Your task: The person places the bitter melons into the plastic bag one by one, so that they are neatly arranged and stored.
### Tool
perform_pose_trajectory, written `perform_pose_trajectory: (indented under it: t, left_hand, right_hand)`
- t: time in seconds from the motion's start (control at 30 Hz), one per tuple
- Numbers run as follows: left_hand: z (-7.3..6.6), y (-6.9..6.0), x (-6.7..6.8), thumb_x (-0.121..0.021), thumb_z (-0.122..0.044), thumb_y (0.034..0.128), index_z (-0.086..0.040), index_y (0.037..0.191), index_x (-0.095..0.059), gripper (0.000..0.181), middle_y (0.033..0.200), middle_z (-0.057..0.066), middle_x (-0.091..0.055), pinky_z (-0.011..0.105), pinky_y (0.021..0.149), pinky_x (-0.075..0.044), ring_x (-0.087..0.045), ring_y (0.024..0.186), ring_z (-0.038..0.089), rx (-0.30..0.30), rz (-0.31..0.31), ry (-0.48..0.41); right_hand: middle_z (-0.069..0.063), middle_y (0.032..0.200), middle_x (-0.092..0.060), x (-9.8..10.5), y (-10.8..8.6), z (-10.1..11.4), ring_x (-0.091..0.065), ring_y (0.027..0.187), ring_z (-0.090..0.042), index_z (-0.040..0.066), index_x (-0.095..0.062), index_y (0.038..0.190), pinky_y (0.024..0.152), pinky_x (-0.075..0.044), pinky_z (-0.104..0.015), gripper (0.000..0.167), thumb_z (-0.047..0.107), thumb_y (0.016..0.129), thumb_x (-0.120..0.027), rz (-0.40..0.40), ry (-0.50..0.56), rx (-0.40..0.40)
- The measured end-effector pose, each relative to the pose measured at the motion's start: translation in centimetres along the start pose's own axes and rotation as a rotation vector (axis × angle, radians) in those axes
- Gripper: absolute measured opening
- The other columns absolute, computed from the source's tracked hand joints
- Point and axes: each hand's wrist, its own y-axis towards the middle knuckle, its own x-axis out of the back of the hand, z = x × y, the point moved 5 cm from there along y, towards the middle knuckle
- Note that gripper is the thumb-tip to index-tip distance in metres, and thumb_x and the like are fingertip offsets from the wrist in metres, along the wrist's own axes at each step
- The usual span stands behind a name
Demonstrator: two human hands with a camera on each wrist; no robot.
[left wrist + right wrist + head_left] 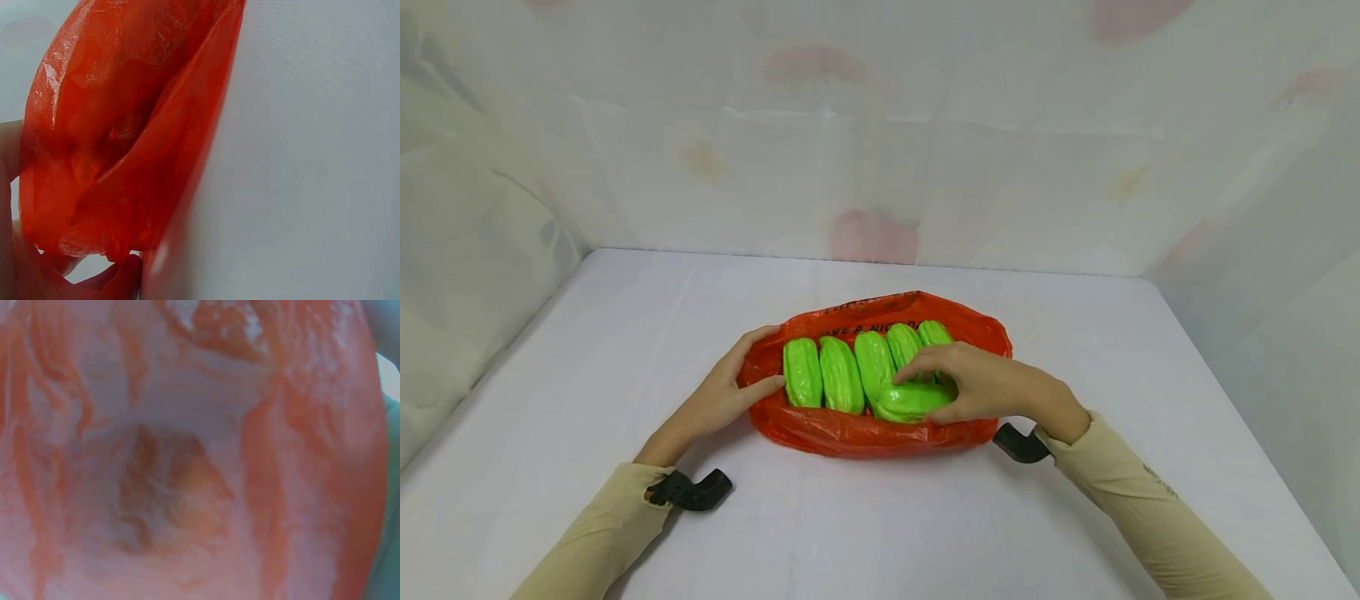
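Observation:
A red plastic bag [865, 437] with black lettering on its back inner wall lies opened wide on the table. Inside it several bright green, ridged gourds [841, 375] stand side by side in a row. Another green ridged gourd [910, 404] lies crosswise in front of the right part of the row; my right hand [988, 379] grips it with fingers above and thumb below. My left hand [726, 387] holds the bag's left end, thumb at the front rim. The left wrist view shows fingers around the red bag [112, 137]. Blurred red plastic [312, 487] fills the right wrist view.
The white table [850, 533] reaches back to a pale curtain [1000, 167] with faded pink patches. Black curved mounts [700, 492] sit at both wrists, the right mount [1022, 444] close to the bag's right end.

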Motion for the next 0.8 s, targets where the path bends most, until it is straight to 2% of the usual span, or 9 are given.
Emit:
perform_pose_trajectory:
  t: [0.17, 0.5, 0.8]
  left_hand:
    - [0.03, 0.01, 0.04, -0.063, -0.021, 0.0968, -0.02, 0.153, -0.03, 0.065, 0.154, 0.012, -0.039, 0.056, 0.105, -0.041, -0.044, 0.133, 0.032, 0.003, 0.001, -0.003]
    - [0.0, -0.01, 0.01, -0.063, -0.022, 0.0969, -0.02, 0.153, -0.03, 0.065, 0.153, 0.012, -0.039, 0.057, 0.106, -0.04, -0.043, 0.134, 0.032, 0.004, 0.002, 0.003]
    - [0.09, 0.02, 0.0, -0.062, -0.023, 0.0971, -0.02, 0.153, -0.029, 0.065, 0.153, 0.012, -0.039, 0.057, 0.104, -0.041, -0.043, 0.133, 0.032, 0.002, 0.004, 0.012]
  right_hand:
    - [0.008, 0.119, -0.063, -0.03, -0.11, 0.06, -0.056, 0.103, -0.01, 0.022, -0.067, 0.125, 0.091, -0.05, -0.034, 0.042, 0.014, 0.084, -0.074, 0.026, 0.009, 0.006]
    - [0.011, 0.108, -0.068, -0.58, -0.02, -0.16, -0.057, 0.093, -0.007, 0.022, -0.072, 0.119, 0.083, -0.051, -0.026, 0.039, 0.008, 0.082, -0.072, 0.107, 0.061, -0.007]
    - [0.01, 0.106, -0.067, -0.8, 0.08, -0.38, -0.056, 0.091, -0.008, 0.019, -0.072, 0.119, 0.082, -0.052, -0.026, 0.037, 0.007, 0.084, -0.071, 0.113, 0.002, -0.056]
